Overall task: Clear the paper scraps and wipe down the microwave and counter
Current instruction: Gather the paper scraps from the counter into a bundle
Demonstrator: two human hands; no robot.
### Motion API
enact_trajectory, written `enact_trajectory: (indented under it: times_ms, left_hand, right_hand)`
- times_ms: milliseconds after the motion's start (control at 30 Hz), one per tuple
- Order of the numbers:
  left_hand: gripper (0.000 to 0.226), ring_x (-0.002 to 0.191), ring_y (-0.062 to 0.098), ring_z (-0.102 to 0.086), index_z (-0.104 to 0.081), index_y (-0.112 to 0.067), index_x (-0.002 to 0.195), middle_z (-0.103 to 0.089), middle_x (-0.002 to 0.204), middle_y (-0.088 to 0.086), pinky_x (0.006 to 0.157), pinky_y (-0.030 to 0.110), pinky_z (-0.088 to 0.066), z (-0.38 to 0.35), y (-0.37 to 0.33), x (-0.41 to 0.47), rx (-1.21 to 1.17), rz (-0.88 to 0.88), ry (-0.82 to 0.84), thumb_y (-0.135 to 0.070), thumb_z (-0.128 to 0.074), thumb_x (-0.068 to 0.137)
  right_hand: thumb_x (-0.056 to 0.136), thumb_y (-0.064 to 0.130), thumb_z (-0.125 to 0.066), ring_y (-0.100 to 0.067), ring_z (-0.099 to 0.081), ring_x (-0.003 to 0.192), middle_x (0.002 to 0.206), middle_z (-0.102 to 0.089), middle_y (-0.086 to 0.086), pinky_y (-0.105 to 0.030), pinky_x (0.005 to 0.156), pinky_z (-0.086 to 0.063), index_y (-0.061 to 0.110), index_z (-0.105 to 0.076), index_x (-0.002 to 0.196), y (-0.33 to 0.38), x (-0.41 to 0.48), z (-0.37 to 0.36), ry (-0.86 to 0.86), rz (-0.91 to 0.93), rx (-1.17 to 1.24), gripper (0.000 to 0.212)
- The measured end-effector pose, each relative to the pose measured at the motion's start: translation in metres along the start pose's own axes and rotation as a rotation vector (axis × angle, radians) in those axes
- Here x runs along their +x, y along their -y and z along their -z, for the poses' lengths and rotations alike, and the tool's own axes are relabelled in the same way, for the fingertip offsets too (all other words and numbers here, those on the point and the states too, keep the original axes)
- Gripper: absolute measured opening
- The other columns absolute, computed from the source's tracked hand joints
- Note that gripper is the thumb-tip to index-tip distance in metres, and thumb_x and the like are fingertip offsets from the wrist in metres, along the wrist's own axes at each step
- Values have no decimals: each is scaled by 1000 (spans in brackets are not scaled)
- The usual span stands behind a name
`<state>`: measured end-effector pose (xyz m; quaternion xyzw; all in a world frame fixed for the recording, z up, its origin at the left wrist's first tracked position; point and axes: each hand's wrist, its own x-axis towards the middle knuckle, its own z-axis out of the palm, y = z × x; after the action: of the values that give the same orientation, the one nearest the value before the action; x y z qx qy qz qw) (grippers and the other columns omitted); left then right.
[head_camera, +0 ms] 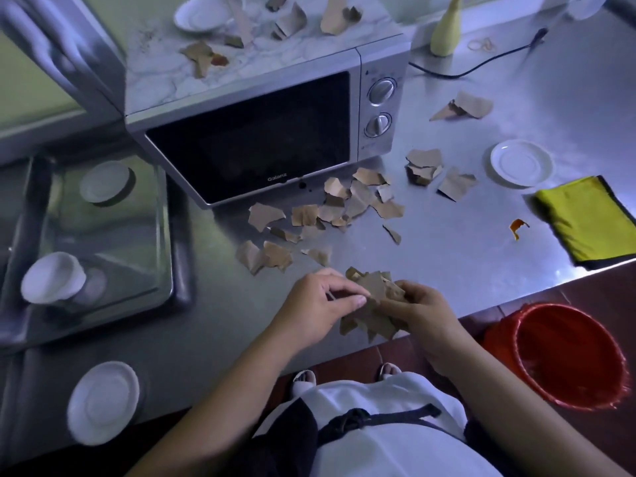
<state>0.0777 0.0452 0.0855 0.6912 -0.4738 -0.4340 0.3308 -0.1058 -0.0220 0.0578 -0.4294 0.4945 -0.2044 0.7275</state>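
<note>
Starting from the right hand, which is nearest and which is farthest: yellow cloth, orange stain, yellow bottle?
1. Orange stain, on the counter to the right of the right hand.
2. Yellow cloth, at the far right.
3. Yellow bottle, at the back.

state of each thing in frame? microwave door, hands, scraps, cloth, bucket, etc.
Microwave: door shut.
Top scraps: lying on the microwave.
Loose scraps: scattered on the counter.
Left hand: pinching a scrap.
Right hand: gripping a bundle of scraps.
Cloth: folded, lying untouched on the counter.
Stain: orange, unwiped.
Bucket: upright on the floor.
Cup: on its side in the sink.
</note>
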Motion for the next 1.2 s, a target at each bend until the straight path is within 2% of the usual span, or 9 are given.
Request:
enact_trajectory:
  times_ms: [233, 400, 500, 633, 733, 800, 900, 1033, 1200]
  left_hand:
    - [14, 74, 0, -53, -76, -34, 77, -56, 89, -11, 66, 8, -40, -26, -14, -2, 57, 79, -212, -22, -84, 77]
    - [20, 97, -5, -50, -70, -38, 72, -55, 101, -13, 77, 4, -36, -38, -17, -11, 108, 73, -245, -25, -84, 76]
    - [19, 100, 0, -52, -72, -38, 74, -55, 101, -13, 81, 11, -37, -41, -14, -12, 121, 55, -238, -23, -83, 77]
    - [17, 99, -5, -53, -75, -43, 82, -55, 100, -20, 79, 1, -37, -32, -5, -12, 108, -12, -157, -27, -79, 83]
    - [11, 93, 2, -60, -75, -41, 81, -62, 97, -21, 78, 11, -45, -12, 12, -6, 15, -46, -223, -30, -78, 78]
    - [10, 80, 4, -61, -73, -38, 77, -67, 90, -16, 71, 15, -47, 11, 34, 5, -34, 18, -325, -29, -79, 76]
    - [14, 76, 14, -61, -70, -28, 75, -68, 78, -7, 67, 22, -45, 52, 86, 31, 7, 220, -435, -20, -80, 78]
    - [37, 104, 23, -62, -65, -18, 114, -66, 116, 4, 85, 29, -47, 100, 145, 64, 162, 427, -463, -23, -80, 81]
    - [59, 128, 32, -47, -51, -27, 142, -44, 141, 13, 108, 37, -40, 125, 170, 95, 339, 394, -329, -18, -71, 87]
  right_hand:
    - [68, 13, -81, -52, -66, 95, 102, -67, -37, -59, 87, -53, -11, -65, 107, 11, -4, 30, 194, 15, 54, 49]
    - [70, 12, -83, -38, -70, 75, 84, -73, -24, -40, 65, -58, -6, -69, 96, 17, -4, 32, 226, 64, -64, 35]
    - [76, 7, -83, -41, -71, 75, 82, -73, -23, -46, 68, -60, -4, -70, 93, 18, -2, 29, 202, 70, -120, 24]
    - [77, 3, -81, -35, -69, 70, 81, -70, -27, -50, 67, -58, -6, -69, 90, 17, 0, 23, 126, 55, -143, 20]
    - [77, 4, -80, -28, -69, 66, 74, -72, -18, -39, 58, -57, 1, -71, 85, 19, 2, 17, 57, 67, -165, 13]
    - [76, 4, -81, -23, -71, 64, 72, -74, -12, -27, 54, -54, 5, -73, 82, 21, 2, 15, 11, 72, -124, 10]
    - [76, 1, -80, -22, -72, 63, 76, -75, -15, -23, 52, -53, 2, -73, 87, 24, 1, 13, -66, 78, -69, 13]
    - [79, -2, -76, -23, -74, 69, 83, -77, -14, -23, 55, -56, 4, -74, 94, 25, -1, 7, -152, 66, -49, 16]
    - [76, 2, -78, -27, -75, 79, 89, -77, -13, -22, 60, -58, 7, -74, 98, 21, -5, -10, -196, 29, 3, 23]
